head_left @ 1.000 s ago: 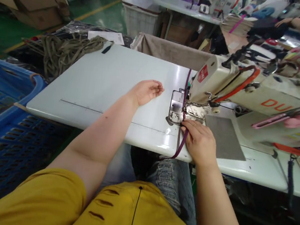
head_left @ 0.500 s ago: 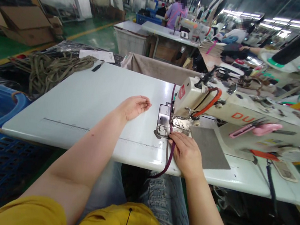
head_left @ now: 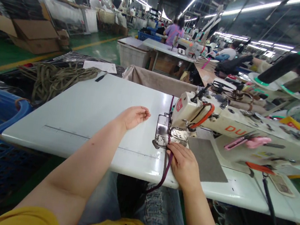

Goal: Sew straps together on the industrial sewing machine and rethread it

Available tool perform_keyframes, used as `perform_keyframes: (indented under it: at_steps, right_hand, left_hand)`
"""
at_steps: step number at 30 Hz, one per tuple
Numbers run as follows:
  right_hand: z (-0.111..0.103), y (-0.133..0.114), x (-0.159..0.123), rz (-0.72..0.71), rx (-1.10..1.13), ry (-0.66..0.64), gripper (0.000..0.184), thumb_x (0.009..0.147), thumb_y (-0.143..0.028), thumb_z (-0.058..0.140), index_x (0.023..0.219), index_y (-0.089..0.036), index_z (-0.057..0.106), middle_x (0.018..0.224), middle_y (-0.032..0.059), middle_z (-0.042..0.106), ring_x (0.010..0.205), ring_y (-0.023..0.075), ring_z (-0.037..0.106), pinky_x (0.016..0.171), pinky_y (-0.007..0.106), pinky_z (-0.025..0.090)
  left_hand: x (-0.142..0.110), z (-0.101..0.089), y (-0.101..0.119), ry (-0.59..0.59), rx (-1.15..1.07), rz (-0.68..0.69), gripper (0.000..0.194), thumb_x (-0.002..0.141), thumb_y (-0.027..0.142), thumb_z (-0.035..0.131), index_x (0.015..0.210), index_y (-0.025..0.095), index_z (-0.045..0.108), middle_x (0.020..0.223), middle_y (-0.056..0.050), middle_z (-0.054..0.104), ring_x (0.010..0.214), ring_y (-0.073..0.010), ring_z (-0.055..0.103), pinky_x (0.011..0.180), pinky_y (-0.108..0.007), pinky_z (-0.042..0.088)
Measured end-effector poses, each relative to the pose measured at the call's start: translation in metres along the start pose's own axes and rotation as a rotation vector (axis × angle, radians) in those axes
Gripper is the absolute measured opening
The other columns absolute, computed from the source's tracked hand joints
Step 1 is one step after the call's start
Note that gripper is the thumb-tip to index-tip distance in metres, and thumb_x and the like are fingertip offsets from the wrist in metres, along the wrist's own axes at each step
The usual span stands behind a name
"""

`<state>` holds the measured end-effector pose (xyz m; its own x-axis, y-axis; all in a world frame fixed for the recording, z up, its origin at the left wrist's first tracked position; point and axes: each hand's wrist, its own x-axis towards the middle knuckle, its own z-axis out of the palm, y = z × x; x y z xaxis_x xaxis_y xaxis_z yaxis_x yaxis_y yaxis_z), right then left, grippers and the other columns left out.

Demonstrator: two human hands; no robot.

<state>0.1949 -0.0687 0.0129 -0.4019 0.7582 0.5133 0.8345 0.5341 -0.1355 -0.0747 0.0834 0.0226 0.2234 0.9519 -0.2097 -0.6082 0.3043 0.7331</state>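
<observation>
A narrow purple strap [head_left: 167, 168] runs under the presser foot of the sewing machine [head_left: 210, 116] and hangs over the table's front edge toward my lap. My right hand [head_left: 183, 163] pinches this strap just in front of the metal needle plate [head_left: 161, 130], thumb and fingertips closed on it. To the left of the plate, my left hand [head_left: 136, 117] rests on its side on the white tabletop [head_left: 90, 104]. Its fingers are loosely curled, palm toward the machine, with nothing in them. The strap's other end passes out behind the machine head.
A blue plastic crate [head_left: 4, 108] stands at the left edge. Coiled olive straps [head_left: 57, 80] lie at the back left. Pink-handled snips [head_left: 248, 142] sit against the machine body. A fabric-lined bin [head_left: 157, 78] is behind the table. Another person [head_left: 174, 32] sits farther back.
The camera has tilted up slightly, so everything sits lower in view. Both hands keep nearly the same places on the table and strap.
</observation>
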Motion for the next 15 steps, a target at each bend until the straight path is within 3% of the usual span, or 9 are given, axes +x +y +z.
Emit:
perform_keyframes:
  at_steps: [15]
  right_hand:
    - [0.0000, 0.0029, 0.0004, -0.048, -0.041, 0.041, 0.027, 0.108, -0.029, 0.052, 0.120, -0.019, 0.075, 0.124, 0.0096, 0.077, 0.115, 0.0259, 0.072, 0.098, 0.044, 0.058]
  left_hand:
    - [0.0007, -0.0018, -0.0027, -0.032, -0.034, 0.006, 0.012, 0.079, -0.001, 0.063, 0.078, 0.009, 0.070, 0.081, -0.012, 0.070, 0.079, -0.0196, 0.070, 0.080, -0.030, 0.059]
